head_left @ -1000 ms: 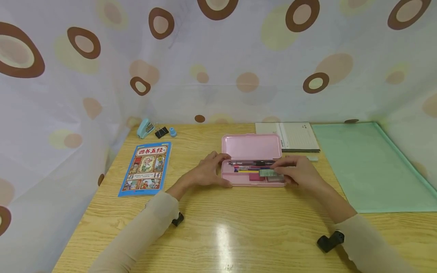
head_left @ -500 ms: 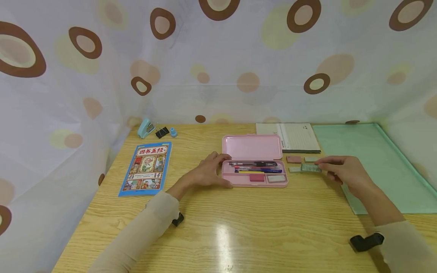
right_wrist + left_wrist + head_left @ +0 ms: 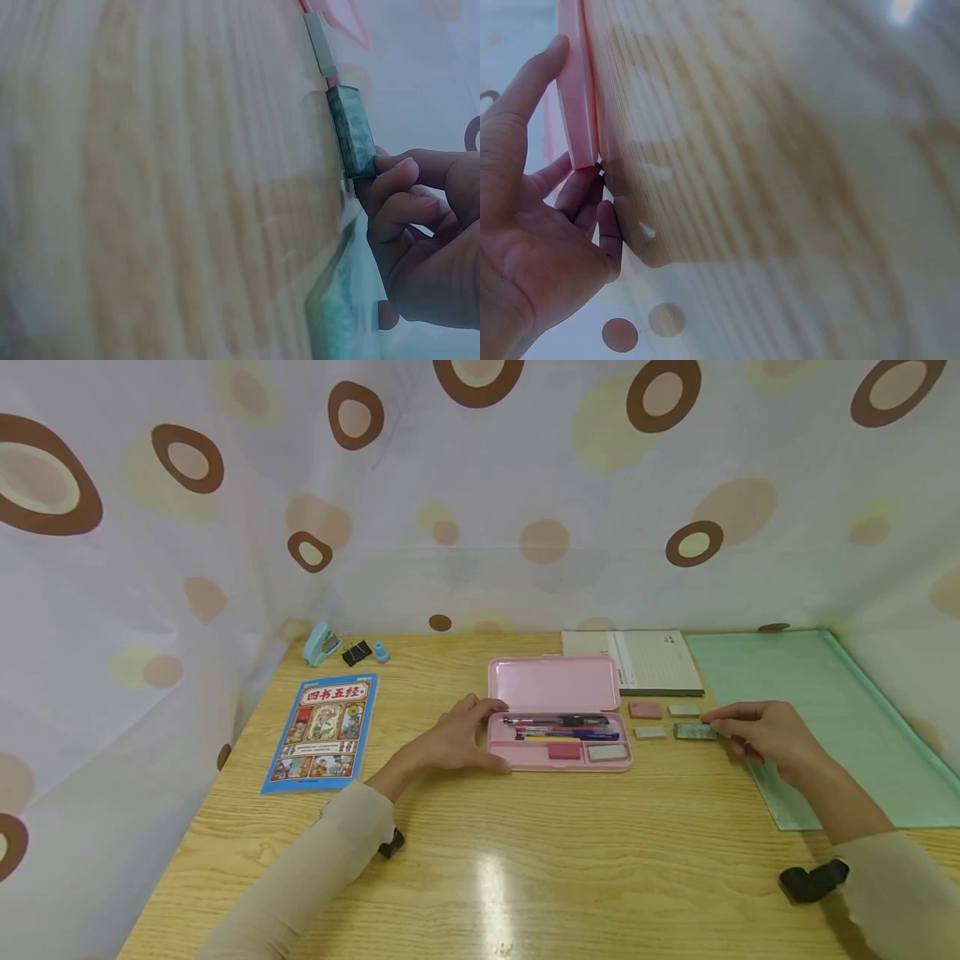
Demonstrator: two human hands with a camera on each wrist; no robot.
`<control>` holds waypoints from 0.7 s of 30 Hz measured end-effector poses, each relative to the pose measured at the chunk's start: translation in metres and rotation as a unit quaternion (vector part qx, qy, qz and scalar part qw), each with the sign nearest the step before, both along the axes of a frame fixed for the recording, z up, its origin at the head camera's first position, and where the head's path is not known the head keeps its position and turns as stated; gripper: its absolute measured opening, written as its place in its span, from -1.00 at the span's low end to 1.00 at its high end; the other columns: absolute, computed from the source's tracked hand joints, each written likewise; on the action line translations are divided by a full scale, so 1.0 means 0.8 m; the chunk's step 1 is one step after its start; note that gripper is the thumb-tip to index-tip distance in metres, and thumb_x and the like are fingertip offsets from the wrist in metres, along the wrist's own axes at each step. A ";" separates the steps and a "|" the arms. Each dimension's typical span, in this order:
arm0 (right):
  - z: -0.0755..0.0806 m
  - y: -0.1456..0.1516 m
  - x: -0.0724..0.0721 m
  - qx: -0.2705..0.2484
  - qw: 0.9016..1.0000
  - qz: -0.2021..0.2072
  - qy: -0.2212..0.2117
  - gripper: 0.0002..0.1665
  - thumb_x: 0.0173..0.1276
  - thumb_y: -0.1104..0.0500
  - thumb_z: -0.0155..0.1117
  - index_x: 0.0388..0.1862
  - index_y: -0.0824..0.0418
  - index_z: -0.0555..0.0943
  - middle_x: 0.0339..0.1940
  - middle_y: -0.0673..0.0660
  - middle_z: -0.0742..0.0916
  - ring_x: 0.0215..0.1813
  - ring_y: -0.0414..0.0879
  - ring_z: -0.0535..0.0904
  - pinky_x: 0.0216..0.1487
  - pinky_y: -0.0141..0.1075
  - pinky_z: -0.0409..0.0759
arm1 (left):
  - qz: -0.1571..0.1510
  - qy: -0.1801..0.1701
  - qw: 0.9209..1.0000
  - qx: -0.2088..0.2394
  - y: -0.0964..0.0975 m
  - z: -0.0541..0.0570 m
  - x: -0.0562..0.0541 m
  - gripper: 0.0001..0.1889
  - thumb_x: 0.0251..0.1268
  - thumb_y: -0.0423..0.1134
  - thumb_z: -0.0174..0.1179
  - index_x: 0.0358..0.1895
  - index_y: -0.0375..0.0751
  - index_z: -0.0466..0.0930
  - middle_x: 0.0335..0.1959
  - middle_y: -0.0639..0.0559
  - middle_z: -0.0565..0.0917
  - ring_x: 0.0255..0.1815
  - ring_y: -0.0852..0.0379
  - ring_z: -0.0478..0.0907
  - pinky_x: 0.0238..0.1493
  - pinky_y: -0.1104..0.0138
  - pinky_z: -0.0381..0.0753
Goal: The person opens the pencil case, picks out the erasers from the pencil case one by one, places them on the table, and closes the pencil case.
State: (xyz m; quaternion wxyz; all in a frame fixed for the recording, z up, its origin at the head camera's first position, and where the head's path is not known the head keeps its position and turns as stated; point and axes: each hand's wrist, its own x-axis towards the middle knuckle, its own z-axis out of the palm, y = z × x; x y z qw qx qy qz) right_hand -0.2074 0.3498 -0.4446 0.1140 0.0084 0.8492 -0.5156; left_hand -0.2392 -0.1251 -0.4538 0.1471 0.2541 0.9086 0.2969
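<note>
- Wooden table [image 3: 450, 860]: its back half bears the pencil work within easy reach of both hands.
- Pink pencil case [image 3: 553, 683]: open, lid towards the table's back edge, presumably so its compartments face the person.
- Left hand [image 3: 457, 735]: thumb and fingers spread around the case's left end, likely steadying it.
- Right hand [image 3: 772, 735]: pinching the green marbled eraser [image 3: 695, 732] by its right end, right of the case, perhaps to align it with its neighbours.
- Pale eraser [image 3: 649, 732]: between case and green marbled eraser, apparently part of a row.

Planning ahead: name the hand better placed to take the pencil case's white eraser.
Right hand, likely, once off the green eraser; the left hand holds the pencil case's left end, opposite the white eraser.
</note>
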 end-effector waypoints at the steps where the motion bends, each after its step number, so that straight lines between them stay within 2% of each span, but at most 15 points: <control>1: -0.002 0.001 -0.001 0.000 1.000 0.000 -0.001 -0.55 0.62 0.10 0.21 0.21 0.47 0.63 -0.56 0.04 0.64 -0.59 -0.17 0.40 -0.60 -0.18 0.37 | 0.000 -0.001 1.000 0.000 0.000 0.000 0.000 -0.01 0.00 0.23 0.56 0.52 0.08 0.32 0.03 0.05 0.38 0.04 0.07 0.35 0.10 0.15 0.29; 7: -0.008 0.002 -0.002 -0.018 1.000 -0.008 0.006 -0.61 0.60 0.09 0.24 0.16 0.38 0.68 -0.55 0.04 0.66 -0.59 -0.17 0.42 -0.60 -0.19 0.38 | -0.001 -0.006 1.000 0.001 0.000 0.001 0.001 -0.01 0.00 0.23 0.56 0.53 0.10 0.32 0.06 0.06 0.39 0.06 0.06 0.35 0.13 0.14 0.27; 13: -0.003 -0.003 0.001 -0.064 0.998 -0.023 0.018 -0.70 0.57 0.05 0.29 0.09 0.19 0.75 -0.48 0.00 0.70 -0.56 -0.14 0.47 -0.58 -0.13 0.33 | -0.001 -0.006 1.000 0.000 -0.001 0.000 0.000 -0.02 0.01 0.23 0.56 0.53 0.11 0.31 0.05 0.06 0.38 0.07 0.07 0.35 0.12 0.15 0.27; 16: -0.001 -0.012 0.003 -0.090 0.996 -0.015 0.023 -0.70 0.55 0.07 0.31 0.13 0.19 0.74 -0.40 -0.03 0.74 -0.55 -0.13 0.49 -0.56 -0.08 0.29 | -0.001 -0.006 1.000 0.002 -0.001 0.000 0.000 -0.02 0.00 0.23 0.57 0.53 0.11 0.32 0.04 0.06 0.38 0.06 0.07 0.35 0.12 0.14 0.27; 21: 0.002 -0.039 0.006 -0.103 0.994 0.012 0.025 -0.65 0.54 0.08 0.33 0.18 0.21 0.71 -0.26 -0.07 0.79 -0.51 -0.14 0.53 -0.58 -0.07 0.28 | 0.001 -0.005 1.000 0.002 -0.001 0.000 0.000 -0.01 0.00 0.23 0.56 0.53 0.10 0.32 0.05 0.06 0.38 0.06 0.07 0.36 0.13 0.14 0.26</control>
